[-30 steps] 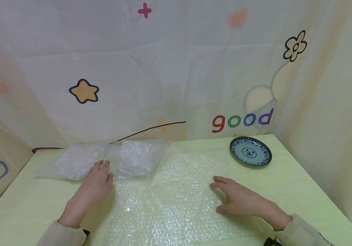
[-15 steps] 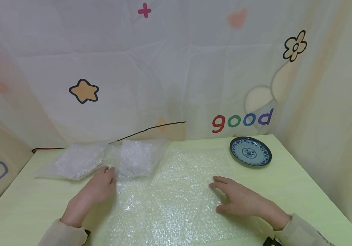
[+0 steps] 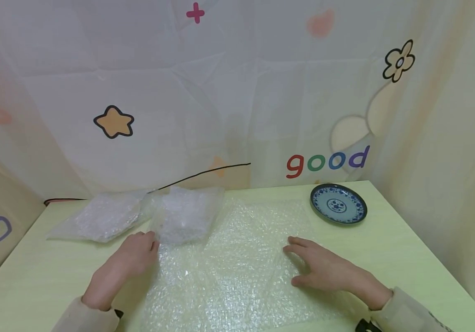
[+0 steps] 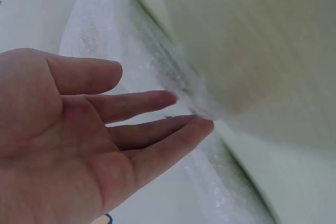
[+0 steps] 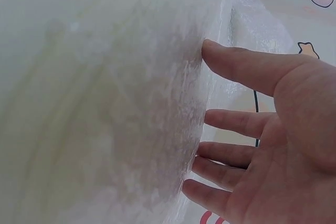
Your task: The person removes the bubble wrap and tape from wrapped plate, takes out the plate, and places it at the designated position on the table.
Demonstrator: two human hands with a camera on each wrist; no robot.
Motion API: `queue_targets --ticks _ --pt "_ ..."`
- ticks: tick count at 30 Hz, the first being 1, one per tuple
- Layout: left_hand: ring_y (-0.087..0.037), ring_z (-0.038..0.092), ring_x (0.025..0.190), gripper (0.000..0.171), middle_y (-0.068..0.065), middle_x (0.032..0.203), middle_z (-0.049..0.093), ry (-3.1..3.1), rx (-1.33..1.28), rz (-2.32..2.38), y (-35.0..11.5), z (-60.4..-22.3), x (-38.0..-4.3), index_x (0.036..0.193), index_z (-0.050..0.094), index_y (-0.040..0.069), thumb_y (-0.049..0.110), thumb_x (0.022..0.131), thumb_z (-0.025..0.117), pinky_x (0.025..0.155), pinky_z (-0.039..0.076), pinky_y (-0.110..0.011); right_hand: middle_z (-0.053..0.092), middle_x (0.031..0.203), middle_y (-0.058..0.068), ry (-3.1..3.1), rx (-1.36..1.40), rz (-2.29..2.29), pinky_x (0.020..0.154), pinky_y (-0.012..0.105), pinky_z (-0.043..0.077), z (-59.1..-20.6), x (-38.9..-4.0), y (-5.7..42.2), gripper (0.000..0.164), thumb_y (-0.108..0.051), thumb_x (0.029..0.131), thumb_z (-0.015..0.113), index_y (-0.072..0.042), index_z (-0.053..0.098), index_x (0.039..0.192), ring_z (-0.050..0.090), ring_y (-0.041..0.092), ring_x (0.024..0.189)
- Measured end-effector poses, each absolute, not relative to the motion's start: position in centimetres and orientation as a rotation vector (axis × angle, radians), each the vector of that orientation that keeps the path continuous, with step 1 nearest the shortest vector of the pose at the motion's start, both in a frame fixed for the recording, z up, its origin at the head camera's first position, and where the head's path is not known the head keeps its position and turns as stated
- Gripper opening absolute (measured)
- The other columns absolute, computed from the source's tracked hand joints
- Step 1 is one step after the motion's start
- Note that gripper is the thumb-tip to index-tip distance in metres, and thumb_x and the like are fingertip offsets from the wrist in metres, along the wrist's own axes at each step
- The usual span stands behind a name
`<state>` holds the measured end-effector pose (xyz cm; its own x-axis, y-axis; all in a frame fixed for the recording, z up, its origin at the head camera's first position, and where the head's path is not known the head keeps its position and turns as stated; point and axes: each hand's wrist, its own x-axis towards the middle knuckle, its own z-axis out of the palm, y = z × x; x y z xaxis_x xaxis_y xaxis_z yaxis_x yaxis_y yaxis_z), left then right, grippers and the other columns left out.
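A sheet of clear bubble wrap [image 3: 241,272] lies flat across the middle of the table. Over its far left part sits a bubble-wrapped bundle [image 3: 185,214]; what it may contain is hidden. My left hand [image 3: 131,256] is at the near left corner of this bundle, and the left wrist view shows its fingers [image 4: 173,137] fairly straight with the tips at the plastic's edge. On the right side of the sheet rests my right hand [image 3: 324,267], thumb and fingers [image 5: 228,153] spread, fingertips touching the plastic.
Another bubble-wrapped bundle [image 3: 106,216] lies at the back left of the table [image 3: 34,276]. A blue-and-white patterned plate [image 3: 337,204] with a dark rim stands at the back right. Behind the table hangs a printed curtain [image 3: 237,92].
My left hand has drawn back towards me from between the two bundles. The right-hand bundle has shifted slightly left. My right hand has stayed in place.
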<state>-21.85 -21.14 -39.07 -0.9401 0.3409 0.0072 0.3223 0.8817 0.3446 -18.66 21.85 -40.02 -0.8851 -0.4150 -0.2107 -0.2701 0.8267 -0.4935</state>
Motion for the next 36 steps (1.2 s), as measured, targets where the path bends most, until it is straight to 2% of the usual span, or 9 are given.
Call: queue_targets --ticks 5,13,19,21,24,26,28,32,36 --pt "-0.023 0.046 0.067 0.026 -0.007 0.070 0.047 2.979 0.516 0.491 -20.9 -38.6 -21.5 0.078 0.050 0.003 0.004 0.103 0.044 0.062 0.044 -0.039 0.040 0.159 0.017 2.713 -0.526 -0.646 0.115 0.059 0.032 -39.9 -18.6 21.9 0.067 -0.027 0.083 0.087 -0.011 0.059 0.142 0.035 0.040 0.146" --pt "-0.019 0.043 0.060 0.034 -0.005 0.066 0.044 2.918 0.349 0.568 -20.9 -37.6 -20.8 0.073 0.047 0.009 0.011 0.106 0.041 0.056 0.040 -0.034 0.042 0.157 0.019 2.725 -0.543 -0.614 0.115 0.059 0.033 -39.7 -18.7 21.9 0.067 -0.025 0.082 0.088 -0.009 0.060 0.141 0.037 0.042 0.145" --pt "-0.019 0.046 0.058 0.035 -0.007 0.068 0.050 2.899 0.240 0.672 -21.4 -37.1 -21.0 0.081 0.056 0.003 0.018 0.109 0.043 0.056 0.041 -0.035 0.041 0.157 0.019 2.735 -0.551 -0.604 0.115 0.059 0.033 -39.7 -18.7 21.8 0.067 -0.025 0.083 0.088 -0.008 0.060 0.141 0.037 0.042 0.145" --pt "-0.023 0.053 0.064 0.033 -0.012 0.077 0.058 2.929 0.239 0.670 -21.6 -37.1 -21.5 0.091 0.060 -0.005 0.019 0.108 0.045 0.060 0.046 -0.039 0.041 0.157 0.019 2.734 -0.547 -0.604 0.115 0.059 0.033 -39.7 -18.7 21.8 0.067 -0.025 0.083 0.088 -0.009 0.060 0.141 0.037 0.042 0.145" --pt "-0.042 0.064 0.091 0.038 -0.031 0.103 0.065 2.971 0.265 0.656 -21.9 -37.1 -22.5 0.115 0.058 -0.018 0.017 0.107 0.046 0.080 0.053 -0.052 0.041 0.158 0.018 2.732 -0.540 -0.604 0.115 0.059 0.033 -39.8 -18.7 21.7 0.066 -0.026 0.083 0.088 -0.009 0.060 0.141 0.037 0.041 0.145" --pt "-0.054 0.057 0.114 0.045 -0.041 0.124 0.057 2.976 0.283 0.655 -22.1 -37.2 -23.1 0.128 0.050 -0.023 0.016 0.107 0.045 0.095 0.048 -0.060 0.041 0.158 0.018 2.731 -0.533 -0.606 0.115 0.059 0.033 -39.8 -18.7 21.7 0.066 -0.025 0.082 0.088 -0.009 0.060 0.141 0.037 0.041 0.145" --pt "-0.060 0.044 0.128 0.051 -0.046 0.135 0.047 2.964 0.303 0.656 -22.2 -37.3 -23.6 0.135 0.041 -0.026 0.016 0.107 0.043 0.104 0.040 -0.065 0.042 0.157 0.018 2.728 -0.525 -0.608 0.115 0.059 0.033 -39.8 -18.7 21.7 0.066 -0.025 0.082 0.088 -0.010 0.060 0.140 0.037 0.041 0.145" --pt "-0.061 0.034 0.136 0.056 -0.047 0.144 0.037 2.913 0.342 0.709 -22.4 -37.5 -24.2 0.141 0.032 -0.028 0.016 0.108 0.042 0.110 0.032 -0.066 0.042 0.157 0.017 2.726 -0.517 -0.609 0.114 0.059 0.034 -39.8 -18.7 21.6 0.066 -0.025 0.082 0.088 -0.010 0.061 0.140 0.037 0.040 0.145" --pt "-0.059 0.036 0.136 0.057 -0.043 0.147 0.038 2.867 0.392 0.757 -22.5 -37.8 -24.6 0.144 0.033 -0.024 0.017 0.108 0.045 0.111 0.033 -0.066 0.042 0.157 0.017 2.730 -0.516 -0.603 0.114 0.059 0.034 -39.8 -18.7 21.6 0.066 -0.025 0.081 0.089 -0.011 0.061 0.140 0.037 0.040 0.145"
